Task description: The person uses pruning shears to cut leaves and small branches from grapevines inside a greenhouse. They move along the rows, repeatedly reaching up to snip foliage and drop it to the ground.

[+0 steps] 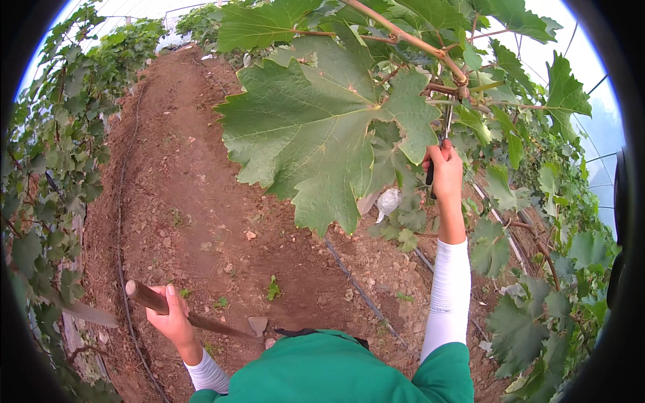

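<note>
My right hand [445, 171] is raised into the vine and shut on dark-handled pruning shears [440, 144]; their thin blades reach up to a knot on a brown vine branch [416, 43]. A very large green grape leaf [316, 127] hangs just left of that hand and hides part of the canopy. Down at the lower left, my left hand [173, 319] grips a brown wooden handle [201, 321] that runs to the right toward a pale blade near the ground. Both forearms wear white sleeves under a green top.
A bare dirt path [181, 174] runs away between two rows of vines, left [54, 168] and right [537, 221]. Black drip hoses [356, 282] lie along the soil. A white bag [388, 201] hangs among the leaves. Greenhouse film shows overhead.
</note>
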`<state>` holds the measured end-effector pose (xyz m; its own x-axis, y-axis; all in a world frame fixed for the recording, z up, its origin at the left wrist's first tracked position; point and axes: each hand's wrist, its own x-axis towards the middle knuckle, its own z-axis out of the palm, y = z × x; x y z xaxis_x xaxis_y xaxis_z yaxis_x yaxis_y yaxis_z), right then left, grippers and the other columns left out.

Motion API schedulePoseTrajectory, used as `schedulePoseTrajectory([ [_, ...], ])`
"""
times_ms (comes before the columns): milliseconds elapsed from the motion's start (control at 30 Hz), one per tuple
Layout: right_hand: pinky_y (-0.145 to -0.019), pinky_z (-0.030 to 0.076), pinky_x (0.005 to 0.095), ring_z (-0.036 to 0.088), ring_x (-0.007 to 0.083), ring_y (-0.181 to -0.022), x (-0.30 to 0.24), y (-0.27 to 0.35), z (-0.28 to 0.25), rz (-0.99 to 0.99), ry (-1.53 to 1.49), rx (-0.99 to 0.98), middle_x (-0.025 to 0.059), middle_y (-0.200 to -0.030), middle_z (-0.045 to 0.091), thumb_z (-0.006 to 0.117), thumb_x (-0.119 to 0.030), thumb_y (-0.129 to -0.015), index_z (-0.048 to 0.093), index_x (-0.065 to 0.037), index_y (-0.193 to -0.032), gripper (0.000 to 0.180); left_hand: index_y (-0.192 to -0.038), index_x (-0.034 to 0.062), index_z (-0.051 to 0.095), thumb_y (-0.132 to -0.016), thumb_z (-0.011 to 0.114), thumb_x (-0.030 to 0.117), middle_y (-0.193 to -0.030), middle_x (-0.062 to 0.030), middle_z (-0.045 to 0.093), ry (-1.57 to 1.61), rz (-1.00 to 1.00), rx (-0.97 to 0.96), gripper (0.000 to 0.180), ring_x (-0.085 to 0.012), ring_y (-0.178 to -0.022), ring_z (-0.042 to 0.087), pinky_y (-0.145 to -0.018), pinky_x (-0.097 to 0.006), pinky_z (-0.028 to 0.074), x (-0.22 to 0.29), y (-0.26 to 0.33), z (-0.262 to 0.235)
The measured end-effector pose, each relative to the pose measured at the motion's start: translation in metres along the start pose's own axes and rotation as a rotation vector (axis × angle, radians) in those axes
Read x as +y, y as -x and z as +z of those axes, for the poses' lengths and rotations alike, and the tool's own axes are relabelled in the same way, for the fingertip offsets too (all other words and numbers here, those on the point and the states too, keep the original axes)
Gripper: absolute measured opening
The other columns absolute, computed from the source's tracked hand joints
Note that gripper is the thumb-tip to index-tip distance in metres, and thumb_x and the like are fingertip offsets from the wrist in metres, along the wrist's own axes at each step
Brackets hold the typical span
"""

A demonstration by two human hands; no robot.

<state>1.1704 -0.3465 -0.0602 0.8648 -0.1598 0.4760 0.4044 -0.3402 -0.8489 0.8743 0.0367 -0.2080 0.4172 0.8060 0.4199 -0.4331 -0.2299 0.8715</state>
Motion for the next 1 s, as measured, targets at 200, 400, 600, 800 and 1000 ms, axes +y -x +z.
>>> schedulePoseTrajectory([
  [200,-0.064,0.044,0.0316,0.053,0.0170,-0.064,-0.008,-0.005,-0.008,-0.166,0.297,0.221,0.0085,-0.069,0.061,0.063,-0.035,-0.085,0.057,0.001,-0.081,0.037,-0.087,0.0058,0.043,-0.094,0.053,0.008,-0.056,0.0016,0.039,0.009,-0.030,0.006,0.013,-0.0053,-0.042,0.035,-0.040,-0.020,0.028,-0.006,-0.003,-0.007],
  [400,-0.066,0.043,0.0350,0.051,0.0249,-0.064,0.002,-0.004,-0.008,-0.161,0.451,0.243,0.0167,-0.071,0.058,0.063,-0.035,-0.083,0.056,0.003,-0.081,0.038,-0.087,0.0063,0.042,-0.094,0.053,0.009,-0.058,0.0020,0.040,0.010,-0.048,-0.009,0.013,-0.0044,-0.042,0.035,-0.039,-0.020,0.028,-0.011,-0.011,-0.007],
  [600,-0.066,0.044,0.0352,0.053,0.0255,-0.065,-0.012,-0.009,-0.010,-0.139,0.499,0.217,0.0173,-0.071,0.059,0.063,-0.036,-0.083,0.056,0.003,-0.081,0.040,-0.087,0.0062,0.042,-0.093,0.054,0.008,-0.059,0.0022,0.041,0.008,-0.052,-0.014,0.014,-0.0041,-0.042,0.035,-0.039,-0.020,0.028,-0.012,-0.013,-0.006],
  [800,-0.064,0.044,0.0325,0.056,0.0206,-0.063,-0.021,-0.017,-0.013,-0.161,0.523,0.180,0.0129,-0.067,0.060,0.063,-0.039,-0.083,0.058,0.002,-0.076,0.042,-0.087,0.0068,0.042,-0.093,0.054,0.009,-0.058,0.0023,0.041,0.003,-0.030,-0.024,0.014,-0.0041,-0.042,0.035,-0.039,-0.020,0.028,-0.015,-0.013,-0.013],
  [1000,-0.057,0.042,0.0275,0.054,0.0116,-0.055,-0.031,-0.010,-0.011,-0.006,0.394,0.143,0.0046,-0.058,0.060,0.064,-0.040,-0.083,0.060,0.000,-0.068,0.043,-0.086,0.0070,0.041,-0.094,0.054,0.010,-0.058,0.0024,0.040,0.002,-0.029,-0.016,0.015,-0.0040,-0.043,0.035,-0.040,-0.019,0.028,-0.008,-0.009,-0.011],
])
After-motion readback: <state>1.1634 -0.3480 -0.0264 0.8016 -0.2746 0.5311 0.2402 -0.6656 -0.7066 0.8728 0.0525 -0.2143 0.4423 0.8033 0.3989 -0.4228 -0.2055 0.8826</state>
